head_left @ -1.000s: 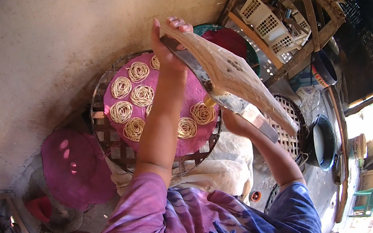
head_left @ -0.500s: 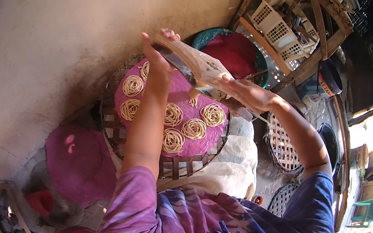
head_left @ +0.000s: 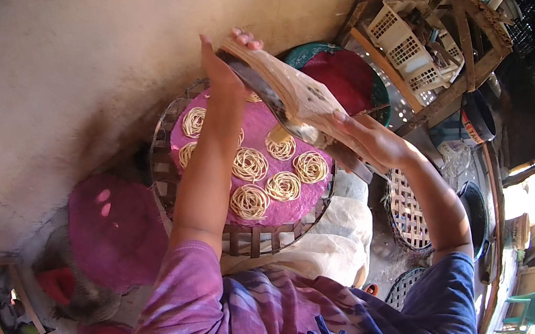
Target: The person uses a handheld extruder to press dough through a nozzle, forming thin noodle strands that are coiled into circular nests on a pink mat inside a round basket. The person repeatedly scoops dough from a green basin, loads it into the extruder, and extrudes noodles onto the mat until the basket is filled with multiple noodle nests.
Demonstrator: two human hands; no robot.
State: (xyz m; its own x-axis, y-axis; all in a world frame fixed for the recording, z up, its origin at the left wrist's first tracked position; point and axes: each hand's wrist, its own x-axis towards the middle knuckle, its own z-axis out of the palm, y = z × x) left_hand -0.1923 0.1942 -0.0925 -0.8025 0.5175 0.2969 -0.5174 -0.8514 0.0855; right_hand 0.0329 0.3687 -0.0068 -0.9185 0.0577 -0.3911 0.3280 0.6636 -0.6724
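Observation:
A long wooden noodle press [head_left: 290,85] with a darker lower half slants across the middle, above a round woven tray [head_left: 238,248]. My left hand [head_left: 225,63] wraps its upper left end, fingertips showing over the far edge. Around its lower right end my right hand [head_left: 373,142] is closed, its underside fingers hidden. From the press, dough strands hang down to a coil of noodles [head_left: 280,146]. Several pale noodle nests [head_left: 250,164] lie on the pink cloth [head_left: 217,194] that covers the tray. My left forearm hides part of the cloth and some nests.
A plastered wall [head_left: 96,68] rises behind the tray. Left of it sits a purple-covered round thing [head_left: 116,236]. Behind the press stands a green basin [head_left: 378,100] with dark red contents. To the right are a wooden rack [head_left: 468,36], a white plastic basket [head_left: 401,46] and a woven basket [head_left: 408,205].
Beneath the press, a few short strands have become a round noodle coil. Both hands keep hold of the press. The whole view has shifted slightly.

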